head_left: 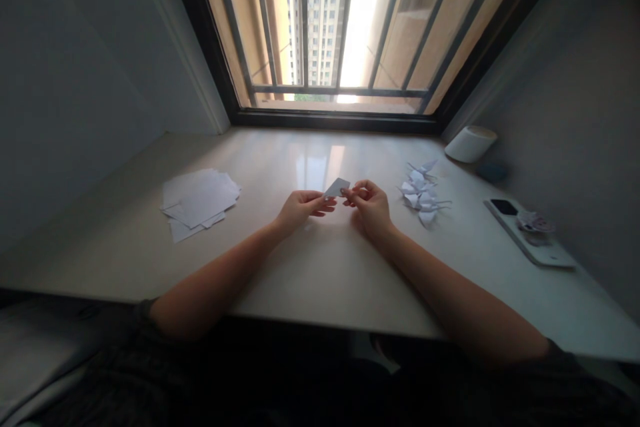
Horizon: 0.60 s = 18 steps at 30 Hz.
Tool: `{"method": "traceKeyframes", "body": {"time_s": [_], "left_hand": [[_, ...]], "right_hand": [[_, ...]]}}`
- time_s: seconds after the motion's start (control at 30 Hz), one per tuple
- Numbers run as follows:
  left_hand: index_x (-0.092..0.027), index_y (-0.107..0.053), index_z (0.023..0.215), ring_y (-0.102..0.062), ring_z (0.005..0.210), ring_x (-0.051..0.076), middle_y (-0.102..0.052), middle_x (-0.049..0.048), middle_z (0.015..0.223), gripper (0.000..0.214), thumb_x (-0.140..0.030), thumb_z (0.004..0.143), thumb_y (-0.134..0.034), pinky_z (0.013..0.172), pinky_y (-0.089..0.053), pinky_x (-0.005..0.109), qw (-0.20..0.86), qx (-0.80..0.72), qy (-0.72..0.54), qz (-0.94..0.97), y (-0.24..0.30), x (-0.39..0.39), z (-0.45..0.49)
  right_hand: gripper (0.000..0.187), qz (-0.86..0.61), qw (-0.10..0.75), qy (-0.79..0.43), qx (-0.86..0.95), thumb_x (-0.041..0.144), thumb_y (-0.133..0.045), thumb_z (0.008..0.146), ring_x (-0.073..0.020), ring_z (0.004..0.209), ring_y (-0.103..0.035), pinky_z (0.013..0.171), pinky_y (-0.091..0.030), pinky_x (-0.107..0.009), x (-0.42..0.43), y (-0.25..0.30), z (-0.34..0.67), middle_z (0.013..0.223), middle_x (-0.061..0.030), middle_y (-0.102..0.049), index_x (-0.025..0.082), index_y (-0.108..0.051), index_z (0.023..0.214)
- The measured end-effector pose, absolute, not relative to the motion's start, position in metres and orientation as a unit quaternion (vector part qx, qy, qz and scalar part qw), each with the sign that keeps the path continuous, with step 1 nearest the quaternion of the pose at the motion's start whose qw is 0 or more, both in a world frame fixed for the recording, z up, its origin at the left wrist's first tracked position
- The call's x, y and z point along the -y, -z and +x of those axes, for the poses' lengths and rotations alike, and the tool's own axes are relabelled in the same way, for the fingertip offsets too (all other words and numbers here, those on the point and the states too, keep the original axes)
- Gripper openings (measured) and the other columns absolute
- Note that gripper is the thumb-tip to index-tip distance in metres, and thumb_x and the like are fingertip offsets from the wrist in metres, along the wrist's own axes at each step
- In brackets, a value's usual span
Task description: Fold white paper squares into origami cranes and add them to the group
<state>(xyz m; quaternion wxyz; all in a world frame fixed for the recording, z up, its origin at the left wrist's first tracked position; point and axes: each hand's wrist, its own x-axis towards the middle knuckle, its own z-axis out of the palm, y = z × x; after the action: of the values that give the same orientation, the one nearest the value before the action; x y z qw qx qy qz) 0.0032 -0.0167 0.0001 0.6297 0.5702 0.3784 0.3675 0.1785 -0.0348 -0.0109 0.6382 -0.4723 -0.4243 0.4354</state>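
Note:
Both my hands are raised just above the pale table in front of a window. Between them is a small folded piece of white paper. My left hand pinches its left lower edge with the fingertips. My right hand is curled and pinches the paper's right end. A loose stack of white paper sheets lies to the left of my left hand. To the right of my right hand is a cluster of folded paper cranes.
A white cylindrical object lies at the back right by the wall. A phone in a light case rests at the right, with a small object on it. The barred window runs along the table's far edge.

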Motion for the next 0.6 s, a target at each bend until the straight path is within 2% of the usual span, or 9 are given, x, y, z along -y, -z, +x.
{"method": "traceKeyframes", "body": {"time_s": [0.2, 0.43, 0.5, 0.6], "left_hand": [[-0.017, -0.074, 0.097, -0.070, 0.088, 0.024, -0.073, 0.0128, 0.100, 0.046, -0.053, 0.067, -0.074, 0.069, -0.054, 0.030, 0.601, -0.369, -0.350, 0.616, -0.0031, 0.0169, 0.0035], [-0.015, -0.074, 0.080, -0.070, 0.071, 0.020, -0.074, 0.0117, 0.081, 0.040, -0.054, 0.075, -0.067, 0.056, -0.047, 0.023, 0.519, -0.429, -0.340, 0.657, -0.0037, 0.0197, 0.0027], [-0.016, -0.074, 0.082, -0.070, 0.068, 0.019, -0.075, 0.0112, 0.081, 0.038, -0.053, 0.077, -0.066, 0.053, -0.045, 0.023, 0.511, -0.435, -0.349, 0.655, -0.0039, 0.0204, 0.0023], [-0.016, -0.074, 0.086, -0.071, 0.067, 0.020, -0.075, 0.0108, 0.080, 0.038, -0.052, 0.079, -0.064, 0.051, -0.043, 0.023, 0.509, -0.426, -0.366, 0.652, -0.0051, 0.0216, 0.0027]], "right_hand": [[0.040, -0.469, 0.639, -0.420, 0.442, 0.046, -0.081, 0.059, -0.0121, 0.049, -0.059, 0.051, -0.046, -0.025, 0.0322, 0.0152, 0.1820, 0.056, 0.0040, -0.063, 0.021, -0.051, 0.068], [0.029, -0.449, 0.588, -0.413, 0.530, 0.043, -0.075, 0.070, -0.0133, 0.055, -0.061, 0.058, -0.049, -0.028, 0.0352, 0.0174, 0.1805, 0.064, 0.0035, -0.066, 0.022, -0.057, 0.081], [0.031, -0.443, 0.582, -0.422, 0.536, 0.042, -0.074, 0.070, -0.0135, 0.057, -0.062, 0.060, -0.049, -0.028, 0.0362, 0.0167, 0.1796, 0.066, 0.0034, -0.067, 0.023, -0.057, 0.088], [0.045, -0.410, 0.595, -0.451, 0.523, 0.038, -0.081, 0.062, -0.0134, 0.062, -0.063, 0.062, -0.050, -0.027, 0.0374, 0.0158, 0.1776, 0.072, 0.0045, -0.068, 0.025, -0.055, 0.096]]}}
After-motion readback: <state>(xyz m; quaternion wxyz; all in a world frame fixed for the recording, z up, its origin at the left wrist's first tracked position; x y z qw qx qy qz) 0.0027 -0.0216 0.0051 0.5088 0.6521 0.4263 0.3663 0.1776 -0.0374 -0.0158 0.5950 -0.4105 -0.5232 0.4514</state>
